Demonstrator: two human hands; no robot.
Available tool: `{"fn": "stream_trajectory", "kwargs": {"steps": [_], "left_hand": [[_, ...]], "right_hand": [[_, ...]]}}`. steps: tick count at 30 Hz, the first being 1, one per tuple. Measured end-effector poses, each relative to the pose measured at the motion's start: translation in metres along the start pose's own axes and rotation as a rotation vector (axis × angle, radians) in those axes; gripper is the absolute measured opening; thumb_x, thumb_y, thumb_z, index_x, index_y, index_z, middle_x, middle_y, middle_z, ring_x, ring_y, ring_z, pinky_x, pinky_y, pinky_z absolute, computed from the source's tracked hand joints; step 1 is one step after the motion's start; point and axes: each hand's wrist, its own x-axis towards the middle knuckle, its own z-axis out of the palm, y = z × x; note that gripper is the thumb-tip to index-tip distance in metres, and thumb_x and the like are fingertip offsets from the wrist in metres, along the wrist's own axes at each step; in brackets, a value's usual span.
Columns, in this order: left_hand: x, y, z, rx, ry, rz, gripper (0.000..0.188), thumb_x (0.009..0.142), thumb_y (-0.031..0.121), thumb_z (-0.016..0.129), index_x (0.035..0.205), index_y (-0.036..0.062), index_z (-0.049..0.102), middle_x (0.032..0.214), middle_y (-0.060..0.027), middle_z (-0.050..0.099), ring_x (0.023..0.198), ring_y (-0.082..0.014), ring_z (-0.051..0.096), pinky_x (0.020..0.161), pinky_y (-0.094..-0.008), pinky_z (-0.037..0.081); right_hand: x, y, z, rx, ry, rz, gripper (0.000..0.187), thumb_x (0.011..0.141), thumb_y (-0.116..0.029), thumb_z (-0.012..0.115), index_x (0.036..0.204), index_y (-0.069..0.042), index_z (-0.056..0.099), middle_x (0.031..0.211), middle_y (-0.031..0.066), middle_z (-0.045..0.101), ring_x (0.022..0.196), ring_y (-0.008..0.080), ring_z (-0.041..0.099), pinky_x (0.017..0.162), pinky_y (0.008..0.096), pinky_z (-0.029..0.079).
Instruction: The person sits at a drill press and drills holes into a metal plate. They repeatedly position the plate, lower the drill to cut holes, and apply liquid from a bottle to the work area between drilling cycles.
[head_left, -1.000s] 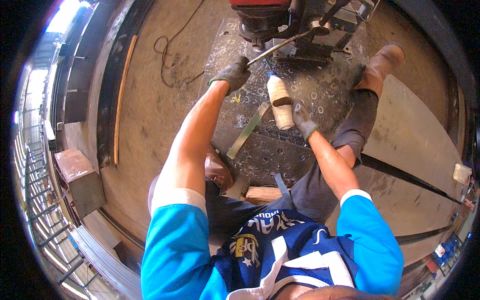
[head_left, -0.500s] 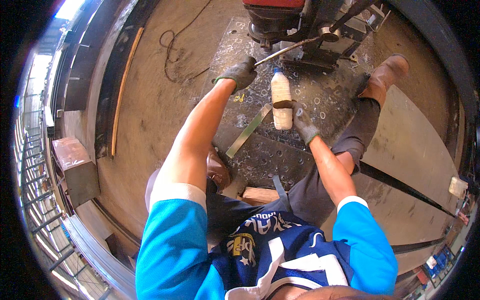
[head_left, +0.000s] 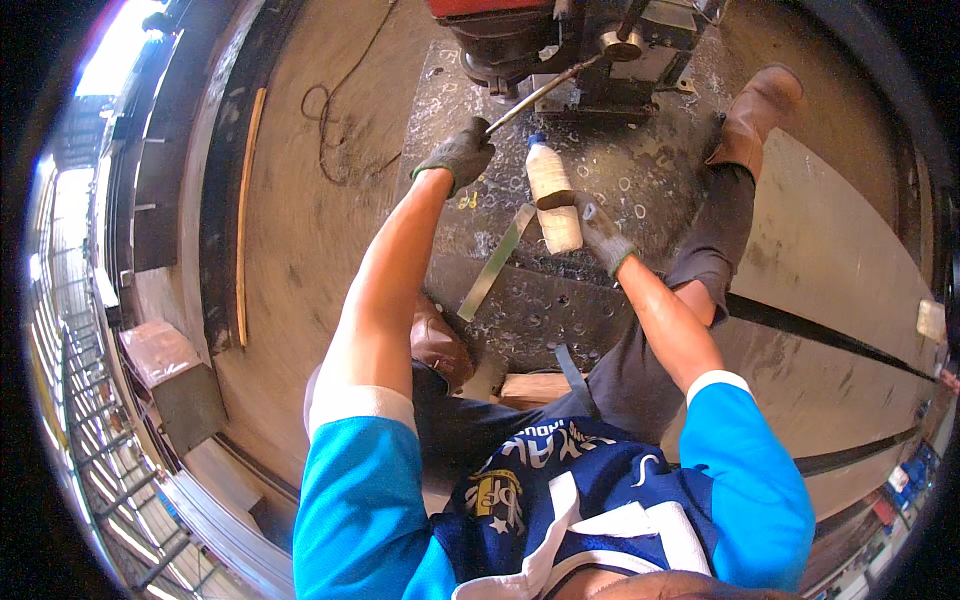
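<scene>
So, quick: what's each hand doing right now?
Left hand: closed on the machine's metal lever.
Right hand: closed around a plastic bottle.

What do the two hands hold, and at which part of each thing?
The left hand grips the free end of the machine's thin metal lever. The right hand holds the pale plastic bottle around its lower half.

Counted: two gloved hands, left (head_left: pixel 457 157) and right (head_left: pixel 600 228), one plastic bottle (head_left: pixel 553 192), one lever rod (head_left: pixel 545 90), one flat metal strip (head_left: pixel 497 262), two brown boots (head_left: pixel 758 115), one wood block (head_left: pixel 535 388).
</scene>
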Motion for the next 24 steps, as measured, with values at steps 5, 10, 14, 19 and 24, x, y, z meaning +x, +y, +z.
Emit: {"fn": "stream_trajectory", "kwargs": {"steps": [5, 10, 14, 19, 24], "left_hand": [[-0.001, -0.003, 0.006, -0.025, 0.095, 0.050, 0.042, 0.097, 0.029, 0.059, 0.133, 0.0090, 0.053, 0.115, -0.0310, 0.069, 0.112, -0.0494, 0.065, 0.094, -0.0548, 0.051], [0.000, -0.006, 0.008, -0.019, 0.081, 0.043, 0.041, 0.097, 0.029, 0.059, 0.133, 0.0096, 0.053, 0.117, -0.0299, 0.069, 0.113, -0.0491, 0.065, 0.093, -0.0547, 0.050], [-0.001, -0.002, 0.003, -0.022, 0.034, 0.002, 0.039, 0.097, 0.030, 0.059, 0.131, 0.0100, 0.054, 0.118, -0.0291, 0.069, 0.113, -0.0485, 0.065, 0.093, -0.0549, 0.050], [-0.005, 0.002, -0.001, -0.029, -0.013, 0.005, 0.047, 0.097, 0.029, 0.062, 0.136, 0.0061, 0.053, 0.122, -0.0284, 0.068, 0.117, -0.0435, 0.066, 0.096, -0.0507, 0.051], [-0.006, 0.003, -0.001, -0.032, 0.020, -0.017, 0.040, 0.096, 0.031, 0.058, 0.131, 0.0117, 0.056, 0.121, -0.0260, 0.069, 0.114, -0.0454, 0.066, 0.093, -0.0528, 0.051]], "right_hand": [[-0.001, -0.001, -0.002, 0.024, 0.019, -0.003, 0.037, 0.108, -0.025, 0.046, 0.123, -0.001, 0.069, 0.117, 0.0127, 0.074, 0.105, 0.0210, 0.069, 0.092, 0.0392, 0.056], [0.001, -0.002, -0.002, 0.062, 0.008, -0.004, 0.037, 0.108, -0.025, 0.046, 0.123, -0.001, 0.070, 0.117, 0.0122, 0.074, 0.104, 0.0206, 0.069, 0.091, 0.0389, 0.056], [0.001, -0.005, -0.003, 0.083, -0.003, -0.005, 0.037, 0.108, -0.026, 0.046, 0.122, -0.002, 0.070, 0.117, 0.0118, 0.074, 0.104, 0.0203, 0.069, 0.091, 0.0387, 0.056], [0.002, -0.012, -0.003, 0.097, -0.040, -0.004, 0.037, 0.108, -0.026, 0.046, 0.122, -0.002, 0.071, 0.116, 0.0114, 0.074, 0.103, 0.0199, 0.069, 0.091, 0.0384, 0.057], [0.000, -0.022, -0.003, 0.122, -0.088, 0.002, 0.037, 0.108, -0.027, 0.047, 0.122, -0.003, 0.071, 0.116, 0.0109, 0.074, 0.103, 0.0196, 0.069, 0.090, 0.0382, 0.057]]}}
